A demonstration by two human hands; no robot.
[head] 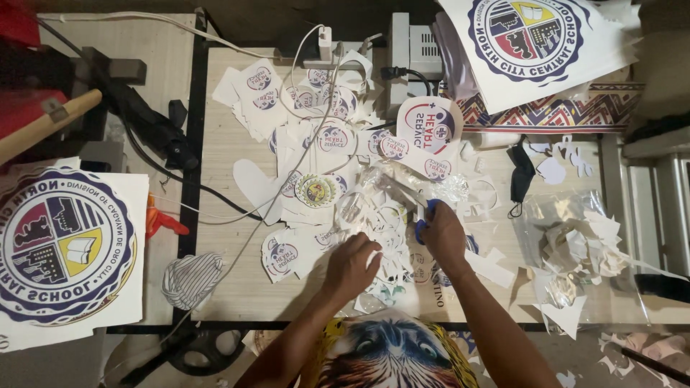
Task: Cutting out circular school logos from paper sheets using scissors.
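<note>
Scissors (422, 215) with blue handles sit gripped in my right hand (442, 233), blades running up and left from my knuckles toward the crinkled clear film (424, 188). My left hand (352, 264) curls closed on white paper scraps (384, 262) just left of them (what exactly it pinches, I cannot tell). Round printed stickers (316, 190) spread beyond, farther up the wooden table (237, 287).

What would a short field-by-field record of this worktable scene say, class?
Surface: pale wooden table
Left hand: pressed on a heap of white cut paper scraps
Right hand: fingers closed on blue-handled scissors
Spread around: round printed paper stickers
Left edge: large round crest print on white sheet
Right side: clear plastic bag of offcuts
</note>
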